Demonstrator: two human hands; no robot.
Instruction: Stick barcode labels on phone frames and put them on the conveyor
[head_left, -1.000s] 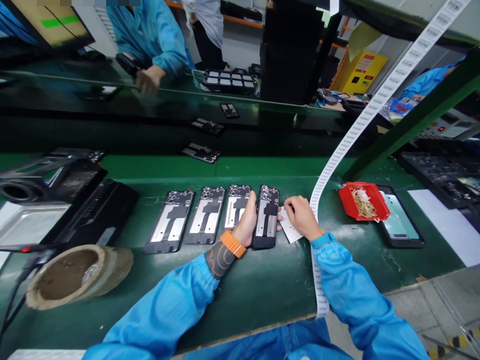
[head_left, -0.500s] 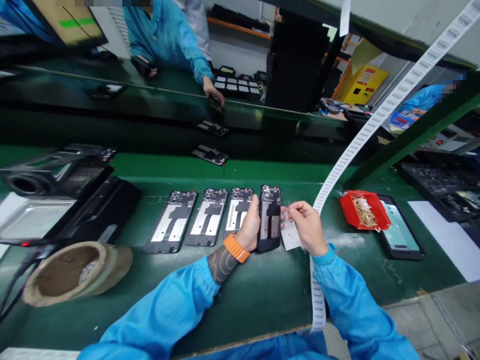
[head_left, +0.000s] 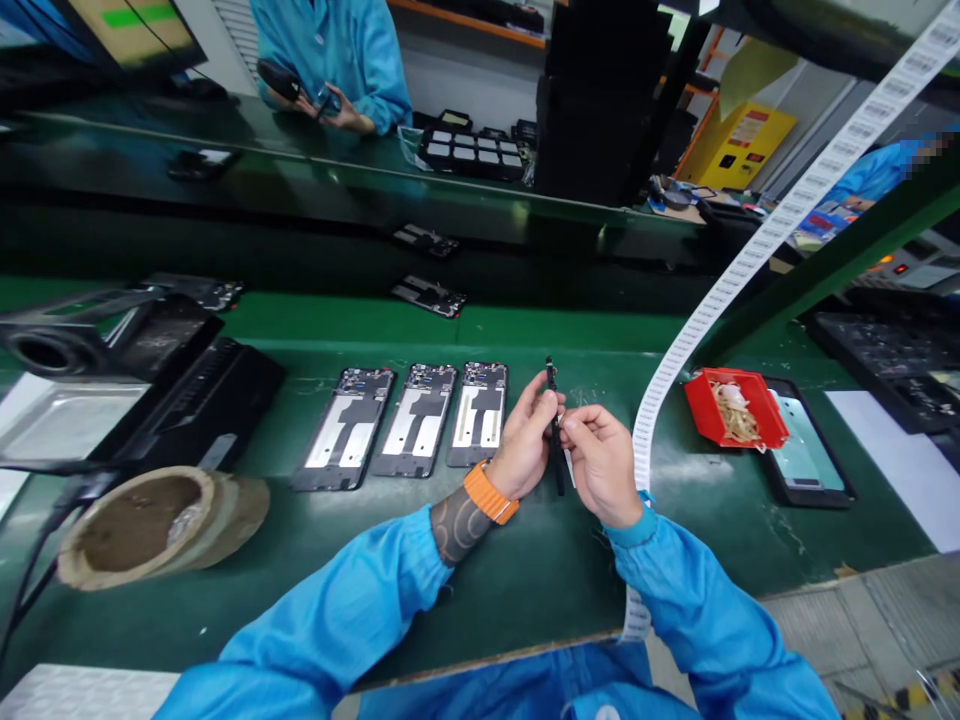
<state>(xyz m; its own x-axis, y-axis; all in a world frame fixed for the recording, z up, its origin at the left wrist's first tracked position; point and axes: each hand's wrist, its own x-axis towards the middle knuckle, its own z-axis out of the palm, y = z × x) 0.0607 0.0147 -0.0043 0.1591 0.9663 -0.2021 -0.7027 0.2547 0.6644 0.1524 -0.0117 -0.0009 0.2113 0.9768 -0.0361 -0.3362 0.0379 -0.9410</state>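
Observation:
My left hand (head_left: pixel 526 440), with an orange watch band at the wrist, is closed around an opened smartphone (head_left: pixel 556 450). The phone stands edge-on, so its thin dark side faces me. Close against its right side, my right hand (head_left: pixel 602 462) pinches with thumb and forefinger. A sliver of a small white sheet (head_left: pixel 569 468) shows between that hand and the phone; most of it is hidden. To the left, three more opened phones lie in a row on the green bench: a left one (head_left: pixel 346 430), a middle one (head_left: pixel 417 420) and a right one (head_left: pixel 478 412).
A strip of printed labels (head_left: pixel 701 300) hangs down to the bench's right. Beyond it are a red bin (head_left: pixel 735 408) of rubber bands and a device with a lit screen (head_left: pixel 806 440). A cardboard ring (head_left: pixel 240 510) and a black machine (head_left: pixel 187 390) stand left. A co-worker (head_left: pixel 330 60) is opposite.
The phone in my left hand has turned from face-up to edge-on. My right hand has moved slightly left against it. The co-worker has drawn a hand back from the bench.

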